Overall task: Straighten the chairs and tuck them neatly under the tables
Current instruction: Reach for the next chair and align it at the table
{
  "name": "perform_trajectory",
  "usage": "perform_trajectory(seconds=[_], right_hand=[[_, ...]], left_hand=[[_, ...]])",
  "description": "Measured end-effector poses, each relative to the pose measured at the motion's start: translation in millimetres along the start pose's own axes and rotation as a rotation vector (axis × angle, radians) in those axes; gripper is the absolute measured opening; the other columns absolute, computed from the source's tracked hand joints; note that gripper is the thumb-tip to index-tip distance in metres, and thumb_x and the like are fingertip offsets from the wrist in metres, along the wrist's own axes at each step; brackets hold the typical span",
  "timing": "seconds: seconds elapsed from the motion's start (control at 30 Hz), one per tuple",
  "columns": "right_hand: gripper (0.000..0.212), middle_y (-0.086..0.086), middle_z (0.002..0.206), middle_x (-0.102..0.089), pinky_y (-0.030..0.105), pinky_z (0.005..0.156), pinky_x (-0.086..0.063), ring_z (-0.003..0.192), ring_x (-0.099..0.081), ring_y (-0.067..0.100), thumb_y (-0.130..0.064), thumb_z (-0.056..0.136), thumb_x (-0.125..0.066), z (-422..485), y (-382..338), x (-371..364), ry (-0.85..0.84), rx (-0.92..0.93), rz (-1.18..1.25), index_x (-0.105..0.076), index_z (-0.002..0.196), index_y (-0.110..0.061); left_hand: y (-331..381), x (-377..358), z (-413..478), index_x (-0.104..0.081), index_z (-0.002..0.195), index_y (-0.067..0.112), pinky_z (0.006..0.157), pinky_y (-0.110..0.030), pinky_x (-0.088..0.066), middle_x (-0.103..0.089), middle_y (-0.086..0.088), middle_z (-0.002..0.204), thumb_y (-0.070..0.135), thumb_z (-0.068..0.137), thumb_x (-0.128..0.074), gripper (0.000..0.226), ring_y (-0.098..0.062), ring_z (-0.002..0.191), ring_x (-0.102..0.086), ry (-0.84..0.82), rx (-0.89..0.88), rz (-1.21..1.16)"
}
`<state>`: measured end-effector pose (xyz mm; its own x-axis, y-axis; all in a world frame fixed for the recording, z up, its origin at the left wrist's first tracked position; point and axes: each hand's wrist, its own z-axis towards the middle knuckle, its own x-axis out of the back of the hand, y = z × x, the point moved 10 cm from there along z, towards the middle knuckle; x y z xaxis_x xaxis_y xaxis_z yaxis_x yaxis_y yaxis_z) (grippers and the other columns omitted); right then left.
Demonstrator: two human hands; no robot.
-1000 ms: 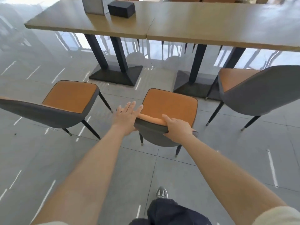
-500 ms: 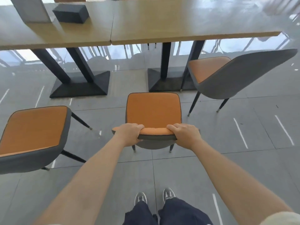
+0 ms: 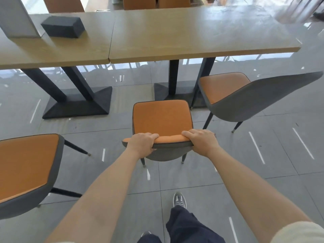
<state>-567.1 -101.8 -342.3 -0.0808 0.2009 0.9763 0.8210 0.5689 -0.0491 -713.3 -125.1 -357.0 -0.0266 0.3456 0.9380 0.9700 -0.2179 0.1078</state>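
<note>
Hands clamp the top rail of the middle chair (image 3: 161, 118), the left hand (image 3: 142, 143) wrapped round one end and the right hand (image 3: 201, 142) round the other. Its orange seat faces the desk (image 3: 192, 37), standing on the tiled floor (image 3: 263, 172) short of the desk edge. The right chair (image 3: 245, 95) sits askew near the desk legs; the left chair (image 3: 26, 163) stands well back.

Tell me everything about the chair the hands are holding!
The middle chair has an orange padded seat, a grey shell and thin dark legs. It stands upright on the tiled floor, facing the wooden table, seat not yet under it. The left hand and right hand grip the top of its backrest.
</note>
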Motion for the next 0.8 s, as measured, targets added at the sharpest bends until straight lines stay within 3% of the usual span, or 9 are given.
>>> perform_trajectory(seconds=[0.2, 0.43, 0.63, 0.8], right_hand=[[0.042, 0.004, 0.121, -0.058, 0.036, 0.085, -0.043, 0.107, -0.057, 0.029, -0.012, 0.092, -0.045, 66, 56, 18, -0.006, -0.006, -0.002, -0.041, 0.133, -0.023], [0.039, 0.004, 0.120, -0.059, 0.037, 0.085, -0.042, 0.107, -0.056, 0.029, -0.017, 0.092, -0.048, 147, 98, 30, 0.003, 0.022, 0.028, -0.044, 0.131, -0.023], [0.037, 0.004, 0.122, -0.059, 0.042, 0.094, -0.041, 0.111, -0.055, 0.029, -0.019, 0.094, -0.050, 179, 122, 41, -0.007, 0.004, 0.046, -0.044, 0.130, -0.023], [0.036, 0.003, 0.118, -0.060, 0.039, 0.087, -0.045, 0.105, -0.057, 0.028, -0.023, 0.094, -0.050, 204, 106, 46, 0.029, 0.053, 0.065, -0.044, 0.129, -0.024]], left_hand=[[-12, 29, 78, -0.040, 0.137, 0.025, 0.088, -0.036, -0.051, -0.062, -0.002, 0.122, 0.035, 0.091, -0.055, 0.049, -0.025, 0.107, -0.061, 0.021, 0.039, -0.009], [-49, 54, 159, -0.046, 0.132, 0.028, 0.086, -0.038, -0.054, -0.065, -0.002, 0.117, 0.032, 0.090, -0.057, 0.044, -0.024, 0.101, -0.063, 0.046, 0.091, -0.042], [-58, 74, 197, -0.046, 0.132, 0.027, 0.087, -0.037, -0.053, -0.064, -0.002, 0.117, 0.031, 0.091, -0.056, 0.043, -0.024, 0.102, -0.063, 0.080, 0.089, -0.027], [-88, 83, 206, -0.049, 0.130, 0.027, 0.087, -0.036, -0.052, -0.065, -0.003, 0.118, 0.027, 0.091, -0.055, 0.039, -0.024, 0.103, -0.063, 0.081, 0.130, -0.004]])
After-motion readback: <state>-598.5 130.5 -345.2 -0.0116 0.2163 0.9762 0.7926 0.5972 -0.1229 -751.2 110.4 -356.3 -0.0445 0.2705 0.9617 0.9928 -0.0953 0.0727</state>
